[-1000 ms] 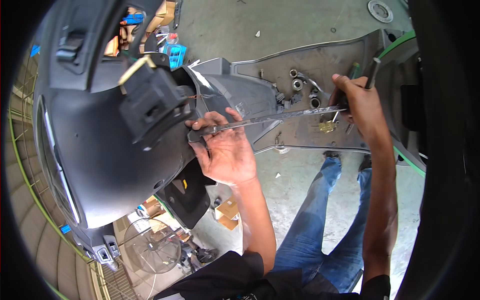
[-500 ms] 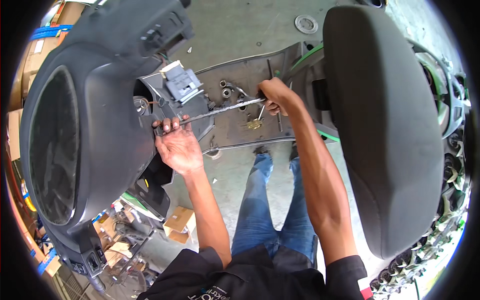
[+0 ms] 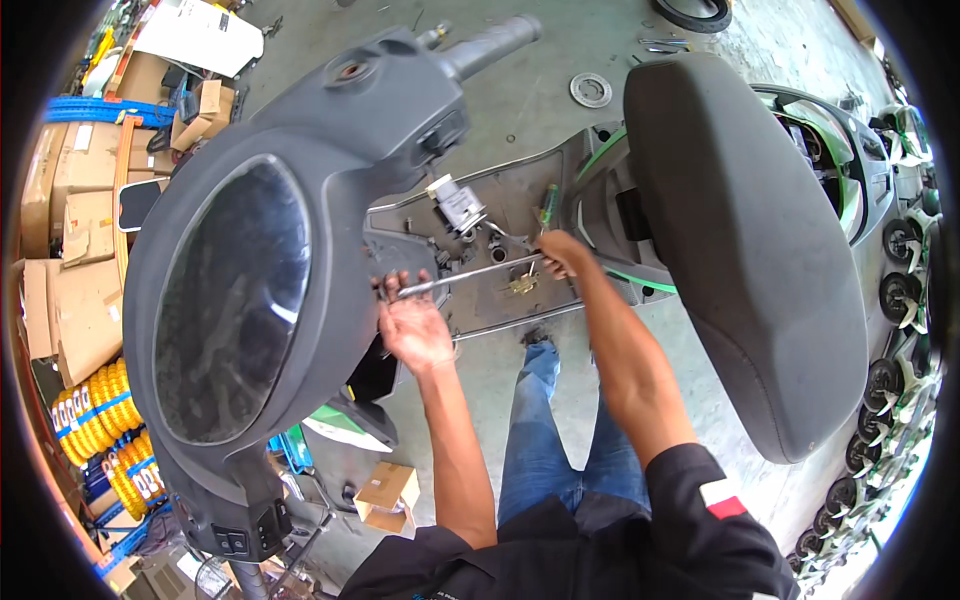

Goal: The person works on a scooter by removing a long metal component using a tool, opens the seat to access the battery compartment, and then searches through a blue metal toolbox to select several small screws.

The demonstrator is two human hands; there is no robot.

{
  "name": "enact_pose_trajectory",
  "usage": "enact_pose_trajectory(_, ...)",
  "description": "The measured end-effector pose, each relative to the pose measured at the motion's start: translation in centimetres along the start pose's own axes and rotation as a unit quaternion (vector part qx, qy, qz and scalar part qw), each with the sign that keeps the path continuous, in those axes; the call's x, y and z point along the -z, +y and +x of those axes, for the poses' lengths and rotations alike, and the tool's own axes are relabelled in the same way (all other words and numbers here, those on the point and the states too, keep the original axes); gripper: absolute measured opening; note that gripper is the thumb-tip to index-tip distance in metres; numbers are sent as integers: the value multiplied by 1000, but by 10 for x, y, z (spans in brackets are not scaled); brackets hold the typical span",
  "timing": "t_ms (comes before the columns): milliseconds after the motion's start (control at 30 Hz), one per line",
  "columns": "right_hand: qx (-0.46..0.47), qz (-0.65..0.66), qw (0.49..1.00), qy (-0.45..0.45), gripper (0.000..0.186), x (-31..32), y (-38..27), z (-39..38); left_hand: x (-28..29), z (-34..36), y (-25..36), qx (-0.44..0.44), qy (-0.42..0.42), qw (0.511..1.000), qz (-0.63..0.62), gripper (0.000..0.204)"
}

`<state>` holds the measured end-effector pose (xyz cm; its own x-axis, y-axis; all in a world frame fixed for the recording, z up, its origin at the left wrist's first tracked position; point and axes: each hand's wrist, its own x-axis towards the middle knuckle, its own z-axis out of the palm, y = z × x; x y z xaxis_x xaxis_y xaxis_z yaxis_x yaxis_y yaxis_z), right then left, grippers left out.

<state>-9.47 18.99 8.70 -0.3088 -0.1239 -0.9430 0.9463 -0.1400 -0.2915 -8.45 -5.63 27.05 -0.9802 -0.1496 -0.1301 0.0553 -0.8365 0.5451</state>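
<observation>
Across the footboard [image 3: 480, 318] of a dark scooter runs a long, thin metal rod [image 3: 470, 273]. Its right end is in the fist of my right hand [image 3: 560, 254], beside the seat. My left hand [image 3: 417, 330], palm up, has its fingers curled at the rod's other end, close to the front panel; what that end meets is hidden. Over the footboard hangs a grey connector block [image 3: 459, 207]. A green-handled screwdriver [image 3: 549, 205] lies beyond my right hand. A small brass-coloured part [image 3: 522, 285] rests on the footboard below the rod.
The scooter's front cowl [image 3: 345, 230] with its dark display fills the left, and the black seat [image 3: 745, 260] the right. A brake disc [image 3: 591, 90] and a tyre [image 3: 692, 12] lie on the floor beyond. A cardboard box [image 3: 388, 492] stands near my left elbow.
The view has shifted, so more of the cowl, handlebar and shelves shows at left. Both hands stay on the rod, and the grip of each looks much the same.
</observation>
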Motion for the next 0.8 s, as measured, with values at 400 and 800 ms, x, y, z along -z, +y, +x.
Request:
enact_pose_trajectory(400, 15, 564, 823, 72, 30, -50, 178, 16, -19, 3, 43, 122, 315, 921, -195, 26)
enact_pose_trajectory(800, 118, 404, 885, 196, 36, -16, 137, 62, -2, -8, 19, 158, 117, 972, -131, 20)
